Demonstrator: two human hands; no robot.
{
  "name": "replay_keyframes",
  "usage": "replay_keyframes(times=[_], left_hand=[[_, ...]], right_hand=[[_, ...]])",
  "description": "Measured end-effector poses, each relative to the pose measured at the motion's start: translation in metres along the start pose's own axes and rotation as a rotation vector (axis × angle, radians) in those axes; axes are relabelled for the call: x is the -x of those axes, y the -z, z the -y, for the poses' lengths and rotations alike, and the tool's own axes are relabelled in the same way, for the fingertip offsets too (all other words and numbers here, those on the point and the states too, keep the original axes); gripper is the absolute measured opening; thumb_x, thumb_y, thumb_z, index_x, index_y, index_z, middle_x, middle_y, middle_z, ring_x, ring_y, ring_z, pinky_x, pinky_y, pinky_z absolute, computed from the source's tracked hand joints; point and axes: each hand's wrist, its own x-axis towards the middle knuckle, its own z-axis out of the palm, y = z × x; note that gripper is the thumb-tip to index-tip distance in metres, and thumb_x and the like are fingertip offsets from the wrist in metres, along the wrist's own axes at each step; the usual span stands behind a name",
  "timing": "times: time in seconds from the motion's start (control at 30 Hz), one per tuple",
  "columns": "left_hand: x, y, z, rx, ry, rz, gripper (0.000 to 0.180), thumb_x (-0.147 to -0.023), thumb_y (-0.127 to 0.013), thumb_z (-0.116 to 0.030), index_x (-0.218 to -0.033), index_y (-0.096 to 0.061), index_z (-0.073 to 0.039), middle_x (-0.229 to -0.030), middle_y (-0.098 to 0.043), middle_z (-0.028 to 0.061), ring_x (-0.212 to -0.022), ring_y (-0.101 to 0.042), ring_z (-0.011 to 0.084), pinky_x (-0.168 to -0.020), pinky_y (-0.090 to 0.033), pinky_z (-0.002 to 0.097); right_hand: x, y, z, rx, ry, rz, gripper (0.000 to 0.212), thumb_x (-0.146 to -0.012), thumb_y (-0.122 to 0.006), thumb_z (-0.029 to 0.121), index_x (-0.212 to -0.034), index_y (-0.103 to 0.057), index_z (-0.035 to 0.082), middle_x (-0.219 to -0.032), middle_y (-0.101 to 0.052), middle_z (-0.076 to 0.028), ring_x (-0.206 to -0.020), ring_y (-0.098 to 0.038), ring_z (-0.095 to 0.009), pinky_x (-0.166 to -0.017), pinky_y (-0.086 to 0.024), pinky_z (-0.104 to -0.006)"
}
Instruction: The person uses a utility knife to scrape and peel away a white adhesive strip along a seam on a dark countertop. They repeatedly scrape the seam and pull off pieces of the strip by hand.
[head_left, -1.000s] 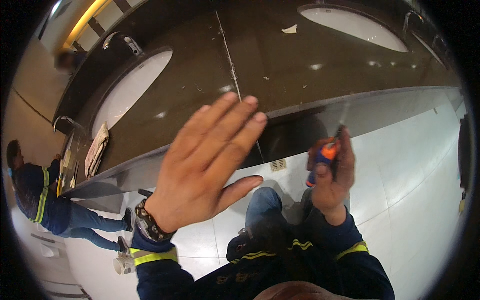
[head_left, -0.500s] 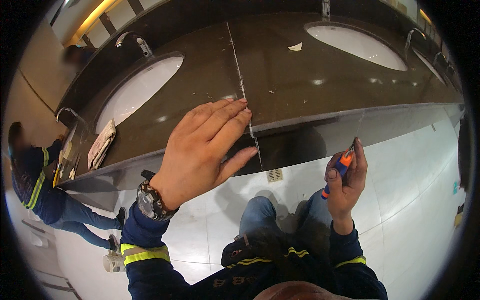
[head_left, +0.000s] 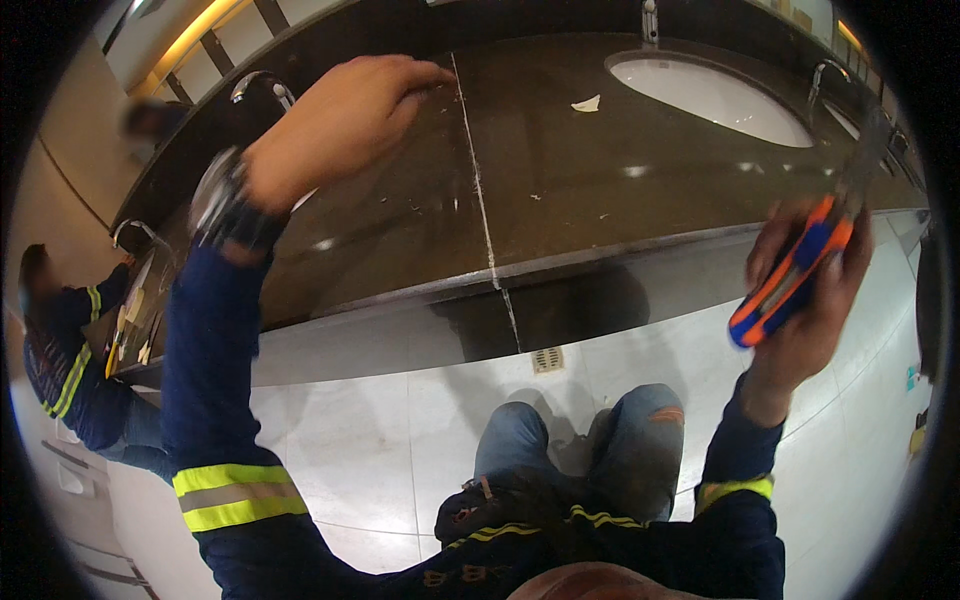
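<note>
My left hand [head_left: 335, 125], wearing a dark wristwatch, reaches over the dark countertop [head_left: 560, 170]. Its index finger stretches toward the far end of a whitish seam [head_left: 477, 185] that crosses the counter and runs down its front face. The other fingers are partly hidden, and I see nothing held in them. Off to the right, my right hand [head_left: 815, 335] grips an orange and blue utility knife [head_left: 785, 285]. The knife's blade end points up and away, smeared by motion. Small pale crumbs lie beside the seam.
A white oval basin [head_left: 710, 100] with a chrome faucet [head_left: 650, 22] is set in the counter. A pale scrap [head_left: 586, 104] lies near it. A co-worker [head_left: 75, 350] stands at the far left beside the counter. A drain grate [head_left: 547, 360] sits in the tiled floor.
My left hand has lifted from the seam near the front edge and moved far and left. My right hand has moved right and up with the knife. The folded cloth at left is now hidden.
</note>
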Motion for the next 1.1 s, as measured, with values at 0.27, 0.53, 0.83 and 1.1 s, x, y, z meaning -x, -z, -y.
replay_keyframes(times=[0.27,0.53,0.83,1.1], left_hand=[[-0.02,-0.059,0.094,-0.103,0.24,0.074,0.038,-0.098,-0.058,-0.024,-0.129,-0.066,-0.004,-0.122,-0.069,0.0217,-0.113,-0.065,0.0396,-0.102,-0.05,0.0482],[-0.001,-0.079,0.103,0.001,0.334,-0.051,0.034,-0.098,-0.06,-0.024,-0.122,-0.069,-0.001,-0.115,-0.072,0.0213,-0.108,-0.068,0.0393,-0.096,-0.053,0.0462],[-0.002,-0.087,0.101,0.097,0.303,-0.028,0.036,-0.094,-0.057,-0.025,-0.118,-0.073,-0.003,-0.112,-0.073,0.0206,-0.105,-0.069,0.039,-0.095,-0.054,0.0465],[-0.002,-0.071,0.108,-0.005,0.351,-0.081,0.033,-0.095,-0.062,-0.024,-0.12,-0.072,-0.004,-0.11,-0.073,0.0212,-0.103,-0.07,0.038,-0.092,-0.055,0.0455]], right_hand=[[-0.184,-0.094,-0.011,0.71,-0.079,0.815,0.034,-0.105,-0.048,0.02,-0.133,-0.055,0.003,-0.102,-0.071,-0.012,-0.079,-0.068,-0.019,-0.075,-0.057,-0.0302],[-0.209,-0.199,-0.146,1.221,0.235,1.249,0.043,-0.096,-0.055,0.012,-0.138,-0.063,0.01,-0.127,-0.069,-0.017,-0.115,-0.067,-0.037,-0.098,-0.053,-0.0445],[-0.18,-0.225,-0.136,1.452,0.393,1.23,0.044,-0.088,-0.058,0.008,-0.129,-0.071,0.016,-0.113,-0.074,-0.016,-0.106,-0.071,-0.035,-0.094,-0.056,-0.0445],[-0.151,-0.218,-0.121,1.413,0.386,1.264,0.043,-0.087,-0.059,0.007,-0.128,-0.071,0.013,-0.109,-0.075,-0.017,-0.102,-0.072,-0.036,-0.089,-0.058,-0.0452]])
